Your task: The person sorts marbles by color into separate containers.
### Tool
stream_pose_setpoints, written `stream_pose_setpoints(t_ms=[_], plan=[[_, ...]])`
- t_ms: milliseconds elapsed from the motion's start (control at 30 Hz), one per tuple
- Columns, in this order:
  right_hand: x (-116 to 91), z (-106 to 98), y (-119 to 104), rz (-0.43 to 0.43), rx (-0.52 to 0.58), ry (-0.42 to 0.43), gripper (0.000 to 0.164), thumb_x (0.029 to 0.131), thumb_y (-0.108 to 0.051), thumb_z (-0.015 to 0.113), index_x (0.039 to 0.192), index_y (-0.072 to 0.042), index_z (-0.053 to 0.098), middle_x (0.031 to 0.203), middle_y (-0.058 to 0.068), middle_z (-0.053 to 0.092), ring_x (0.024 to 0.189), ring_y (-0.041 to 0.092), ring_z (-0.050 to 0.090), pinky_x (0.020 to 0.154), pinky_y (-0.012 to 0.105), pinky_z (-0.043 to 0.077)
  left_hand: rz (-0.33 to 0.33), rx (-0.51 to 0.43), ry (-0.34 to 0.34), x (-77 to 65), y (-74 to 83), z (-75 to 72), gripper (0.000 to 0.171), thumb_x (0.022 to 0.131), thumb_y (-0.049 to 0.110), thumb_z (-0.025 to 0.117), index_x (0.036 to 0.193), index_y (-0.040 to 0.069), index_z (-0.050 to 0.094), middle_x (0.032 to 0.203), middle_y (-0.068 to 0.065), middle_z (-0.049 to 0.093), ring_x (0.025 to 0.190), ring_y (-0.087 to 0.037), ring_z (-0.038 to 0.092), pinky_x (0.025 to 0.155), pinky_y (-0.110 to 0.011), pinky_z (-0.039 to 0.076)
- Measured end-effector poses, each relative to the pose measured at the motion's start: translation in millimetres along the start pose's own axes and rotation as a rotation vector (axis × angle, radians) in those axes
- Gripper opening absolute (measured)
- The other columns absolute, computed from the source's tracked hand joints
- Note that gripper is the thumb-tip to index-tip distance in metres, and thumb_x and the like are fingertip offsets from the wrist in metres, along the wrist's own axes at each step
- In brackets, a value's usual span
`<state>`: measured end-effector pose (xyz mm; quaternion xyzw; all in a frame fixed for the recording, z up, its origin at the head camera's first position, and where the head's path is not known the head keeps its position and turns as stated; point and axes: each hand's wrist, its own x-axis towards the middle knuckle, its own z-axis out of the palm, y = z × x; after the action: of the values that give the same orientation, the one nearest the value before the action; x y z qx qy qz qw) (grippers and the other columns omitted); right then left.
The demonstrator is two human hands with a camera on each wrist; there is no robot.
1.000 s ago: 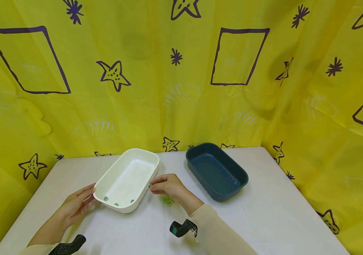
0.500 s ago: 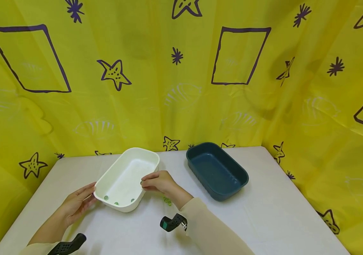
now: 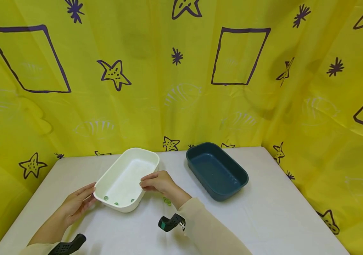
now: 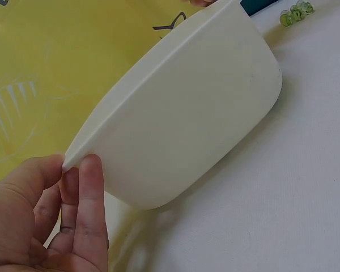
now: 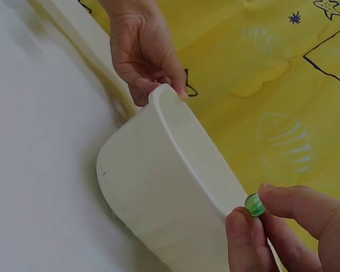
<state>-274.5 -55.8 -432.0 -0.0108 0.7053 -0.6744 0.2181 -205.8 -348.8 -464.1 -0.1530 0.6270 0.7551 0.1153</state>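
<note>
My left hand (image 3: pixel 77 205) grips the near left corner of a white plastic tub (image 3: pixel 130 177), thumb at the rim and fingers beneath it in the left wrist view (image 4: pixel 73 209). Three green glass marbles lie in the tub's near end, one of them a marble (image 3: pixel 106 198) by the left corner. Over the tub's right rim, my right hand (image 3: pixel 159 182) pinches another green marble (image 5: pixel 254 204) between thumb and fingertips, as the right wrist view shows. More green marbles (image 4: pixel 296 13) sit in a cluster on the table, partly behind my right wrist in the head view.
A dark blue tub (image 3: pixel 216 173) stands on the white-covered table (image 3: pixel 274 198) to the right of the white one. Yellow patterned curtains (image 3: pixel 149 106) enclose the table's back and sides. Black wrist mounts (image 3: pixel 172 223) stick out from both forearms.
My right hand has moved left from beside the white tub to over its right rim, carrying the marble, with barely any motion in the last half second. My left hand keeps its place.
</note>
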Motion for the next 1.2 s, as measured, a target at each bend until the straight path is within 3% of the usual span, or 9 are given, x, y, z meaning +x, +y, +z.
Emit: stream_pose_setpoints(t_ms=[300,733,1200], plan=[[-2,1,-1,-0.001,-0.015,0.020,0.015,0.082,0.001,0.076,0.096,0.005,0.075,0.086,0.010,0.074,0.069,0.012,0.067,0.075,0.029,0.061,0.003,-0.022,-0.026,1.5,-1.4,-2.3,0.028,0.103,0.022,0.054,0.089,0.039,0.071,0.090,0.009,0.066,0.077,-0.001,0.063,0.064,-0.011,0.054],[-5,-2,2,-0.004,-0.027,0.023,0.015,0.082,0.002,0.076,0.097,0.005,0.074,0.084,0.009,0.072,0.071,0.015,0.069,0.074,0.031,0.062,-0.005,-0.001,0.009,0.0,0.3,0.4,0.028,0.102,0.025,0.056,0.087,0.042,0.072,0.090,0.011,0.066,0.078,0.000,0.063,0.066,-0.010,0.053],[-15,-21,9,-0.060,-0.050,-0.029,0.017,0.087,-0.003,0.072,0.102,0.005,0.072,0.087,0.009,0.073,0.073,0.013,0.069,0.075,0.031,0.062,-0.014,-0.019,0.010,0.2,-0.4,0.2,0.029,0.102,0.024,0.056,0.087,0.042,0.073,0.090,0.012,0.067,0.078,0.000,0.064,0.066,-0.010,0.054]])
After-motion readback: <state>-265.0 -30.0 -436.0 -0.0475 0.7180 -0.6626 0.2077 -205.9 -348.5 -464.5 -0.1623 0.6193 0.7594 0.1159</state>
